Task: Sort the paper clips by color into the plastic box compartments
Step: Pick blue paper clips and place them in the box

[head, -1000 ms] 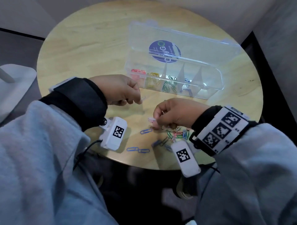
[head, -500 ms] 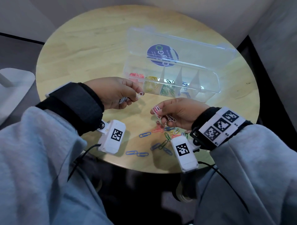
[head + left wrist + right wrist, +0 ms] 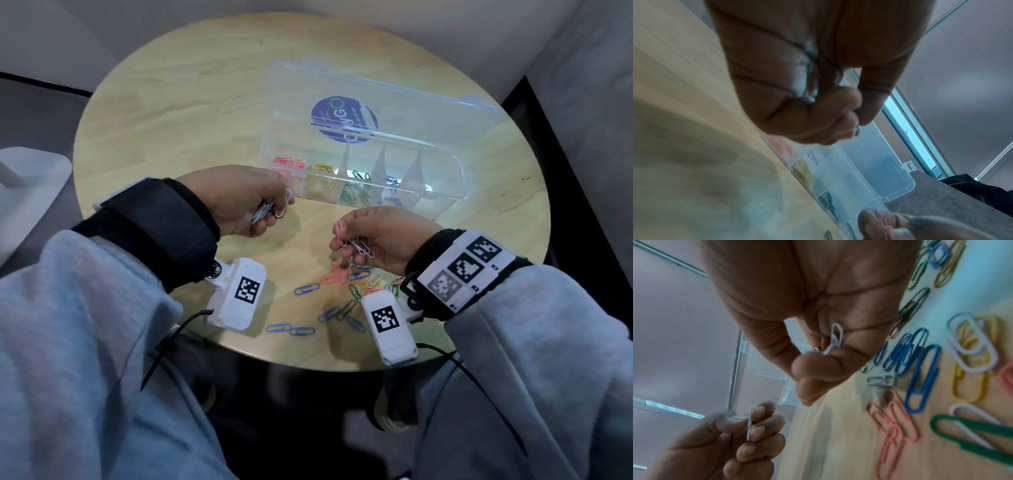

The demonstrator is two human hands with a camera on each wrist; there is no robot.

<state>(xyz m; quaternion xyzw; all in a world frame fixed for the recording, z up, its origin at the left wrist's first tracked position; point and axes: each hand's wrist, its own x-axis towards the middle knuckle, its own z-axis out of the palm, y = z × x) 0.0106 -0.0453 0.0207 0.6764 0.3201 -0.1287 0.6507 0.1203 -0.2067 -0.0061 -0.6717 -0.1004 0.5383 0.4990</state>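
In left hand (image 3: 245,200), half-hidden clips (image 3: 263,213)

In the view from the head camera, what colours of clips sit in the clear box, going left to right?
Red clips → yellow clips → green clips → blue clips, each in its own compartment of the clear box.

A round, pale wooden surface (image 3: 191,113) is seen from above, its grain running across. To its left, a white object (image 3: 30,185) is partly shown over a grey floor (image 3: 30,113) crossed by a dark line. Behind the surface, a light wall (image 3: 102,31) is visible. To its right, a dark strip (image 3: 561,192) is bordered by a grey wall (image 3: 596,85).
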